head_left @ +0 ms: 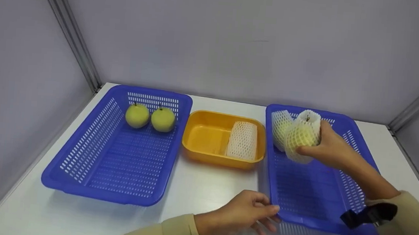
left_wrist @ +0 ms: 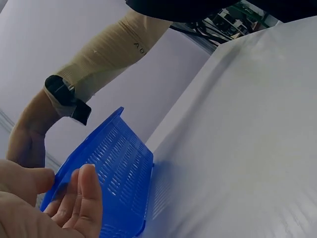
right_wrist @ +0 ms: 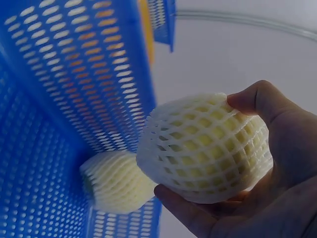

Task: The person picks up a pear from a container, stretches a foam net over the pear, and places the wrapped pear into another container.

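Observation:
My right hand (head_left: 328,147) grips a yellow-green pear (head_left: 301,136) in a white foam net, thumb and fingers around its sides, raised at the right blue basket (head_left: 320,225). Beside it in that basket lies another netted pear (right_wrist: 119,181). My left hand (head_left: 243,213) is at that basket's front left corner, its fingers loosely bent near the rim (left_wrist: 74,153); whether they touch it is unclear. Two bare pears, one at the left (head_left: 137,115) and one at the right (head_left: 163,119), sit at the back of the left blue basket (head_left: 110,195).
Between the baskets stands a yellow-orange bin (head_left: 206,156) with an empty white foam net (head_left: 243,140) in its right part. All stand on a white table (head_left: 203,191), with a grey-white wall (head_left: 215,39) behind and panels at both sides.

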`<action>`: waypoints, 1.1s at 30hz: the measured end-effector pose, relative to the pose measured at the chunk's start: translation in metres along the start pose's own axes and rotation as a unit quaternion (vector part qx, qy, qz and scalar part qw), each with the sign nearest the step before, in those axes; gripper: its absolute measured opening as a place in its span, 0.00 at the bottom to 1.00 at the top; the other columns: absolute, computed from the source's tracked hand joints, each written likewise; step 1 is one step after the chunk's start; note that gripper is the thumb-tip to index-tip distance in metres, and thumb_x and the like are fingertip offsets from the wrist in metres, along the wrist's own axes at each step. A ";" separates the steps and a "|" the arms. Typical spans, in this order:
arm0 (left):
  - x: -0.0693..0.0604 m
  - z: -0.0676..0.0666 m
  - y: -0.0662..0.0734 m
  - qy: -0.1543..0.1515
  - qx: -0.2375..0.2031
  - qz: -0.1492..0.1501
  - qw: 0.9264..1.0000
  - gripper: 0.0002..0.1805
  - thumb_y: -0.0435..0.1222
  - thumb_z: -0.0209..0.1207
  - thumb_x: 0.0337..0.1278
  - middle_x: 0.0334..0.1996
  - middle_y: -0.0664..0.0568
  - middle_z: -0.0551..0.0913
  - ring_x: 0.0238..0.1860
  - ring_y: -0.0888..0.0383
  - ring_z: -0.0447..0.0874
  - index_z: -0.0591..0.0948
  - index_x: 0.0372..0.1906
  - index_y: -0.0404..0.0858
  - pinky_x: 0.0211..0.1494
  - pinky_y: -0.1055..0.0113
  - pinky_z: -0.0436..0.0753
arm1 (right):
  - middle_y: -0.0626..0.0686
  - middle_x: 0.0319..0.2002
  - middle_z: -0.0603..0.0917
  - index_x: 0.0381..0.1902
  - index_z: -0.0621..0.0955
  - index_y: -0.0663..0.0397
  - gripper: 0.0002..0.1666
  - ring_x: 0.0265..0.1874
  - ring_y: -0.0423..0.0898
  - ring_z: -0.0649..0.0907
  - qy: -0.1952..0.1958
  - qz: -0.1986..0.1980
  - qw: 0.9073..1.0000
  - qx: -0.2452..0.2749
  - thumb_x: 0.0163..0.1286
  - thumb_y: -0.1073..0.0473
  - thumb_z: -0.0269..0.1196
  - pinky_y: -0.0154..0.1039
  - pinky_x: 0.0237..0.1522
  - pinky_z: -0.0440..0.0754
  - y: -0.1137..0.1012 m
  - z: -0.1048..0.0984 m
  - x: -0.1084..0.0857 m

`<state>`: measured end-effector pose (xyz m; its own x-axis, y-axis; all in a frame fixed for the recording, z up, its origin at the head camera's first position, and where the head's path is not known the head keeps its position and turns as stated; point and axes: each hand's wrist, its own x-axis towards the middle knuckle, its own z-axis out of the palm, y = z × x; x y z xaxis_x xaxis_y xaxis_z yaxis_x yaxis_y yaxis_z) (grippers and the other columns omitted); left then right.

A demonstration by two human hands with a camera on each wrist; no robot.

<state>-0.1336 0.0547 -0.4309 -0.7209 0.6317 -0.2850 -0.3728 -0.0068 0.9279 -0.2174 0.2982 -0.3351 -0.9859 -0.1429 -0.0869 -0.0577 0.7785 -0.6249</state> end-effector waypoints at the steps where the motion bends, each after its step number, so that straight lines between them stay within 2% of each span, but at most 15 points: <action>1: 0.001 0.001 0.000 0.003 -0.001 0.001 1.000 0.08 0.33 0.59 0.72 0.41 0.36 0.89 0.33 0.53 0.89 0.80 0.35 0.34 0.25 0.69 0.85 | 0.71 0.52 0.73 0.70 0.52 0.77 0.57 0.47 0.60 0.78 -0.009 0.006 1.000 -0.006 0.61 0.51 0.72 0.46 0.44 0.81 0.002 0.001 0.004; 5: 0.001 0.004 0.002 0.011 -0.009 -0.002 1.000 0.10 0.32 0.60 0.71 0.39 0.37 0.89 0.28 0.57 0.87 0.78 0.30 0.37 0.21 0.73 0.81 | 0.71 0.51 0.74 0.67 0.54 0.78 0.56 0.45 0.59 0.80 -0.052 0.022 0.998 -0.012 0.59 0.50 0.73 0.47 0.42 0.84 0.010 0.009 0.013; 9: 0.000 0.005 0.004 0.006 -0.009 -0.008 1.000 0.09 0.32 0.60 0.71 0.38 0.39 0.90 0.25 0.62 0.84 0.78 0.30 0.38 0.20 0.74 0.79 | 0.71 0.49 0.75 0.64 0.57 0.79 0.53 0.43 0.59 0.81 -0.090 0.027 0.995 -0.029 0.57 0.51 0.74 0.49 0.41 0.85 0.015 0.018 0.018; 14: -0.001 0.005 0.005 0.013 -0.006 -0.006 1.000 0.09 0.33 0.62 0.70 0.37 0.39 0.90 0.23 0.62 0.83 0.79 0.31 0.37 0.19 0.74 0.78 | 0.71 0.50 0.76 0.66 0.56 0.80 0.56 0.45 0.61 0.82 -0.115 0.035 0.991 -0.049 0.56 0.51 0.74 0.53 0.45 0.85 0.018 0.030 0.025; 19: -0.001 0.004 0.006 0.023 0.000 -0.008 1.000 0.10 0.33 0.63 0.69 0.35 0.40 0.90 0.23 0.63 0.83 0.79 0.29 0.38 0.17 0.75 0.77 | 0.72 0.53 0.75 0.69 0.53 0.81 0.61 0.48 0.62 0.80 -0.133 0.043 0.988 -0.063 0.56 0.50 0.74 0.55 0.50 0.83 0.018 0.038 0.031; 23: 0.000 0.005 0.006 0.020 0.013 -0.007 1.000 0.10 0.33 0.63 0.68 0.34 0.42 0.90 0.23 0.63 0.83 0.78 0.28 0.38 0.18 0.75 0.77 | 0.73 0.53 0.74 0.67 0.54 0.82 0.58 0.49 0.62 0.80 -0.136 0.041 0.988 -0.058 0.56 0.51 0.73 0.56 0.51 0.83 0.021 0.042 0.033; 29: 0.000 0.006 0.007 0.012 0.021 -0.007 1.000 0.12 0.33 0.62 0.69 0.34 0.43 0.90 0.23 0.64 0.82 0.77 0.27 0.39 0.18 0.76 0.77 | 0.73 0.55 0.74 0.69 0.54 0.81 0.59 0.51 0.63 0.79 -0.131 0.065 0.988 -0.055 0.57 0.49 0.73 0.57 0.53 0.82 0.025 0.044 0.036; 33: 0.000 0.005 0.007 0.015 0.021 -0.005 1.000 0.13 0.33 0.62 0.69 0.34 0.43 0.90 0.22 0.64 0.82 0.76 0.26 0.40 0.17 0.75 0.77 | 0.72 0.55 0.74 0.66 0.58 0.78 0.54 0.51 0.63 0.78 -0.133 0.081 0.987 -0.043 0.60 0.48 0.72 0.58 0.54 0.81 0.025 0.043 0.037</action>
<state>-0.1334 0.0582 -0.4228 -0.7352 0.6073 -0.3010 -0.3554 0.0328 0.9341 -0.2488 0.2860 -0.3873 -0.9084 -0.1589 -0.3868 0.0723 0.8513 -0.5197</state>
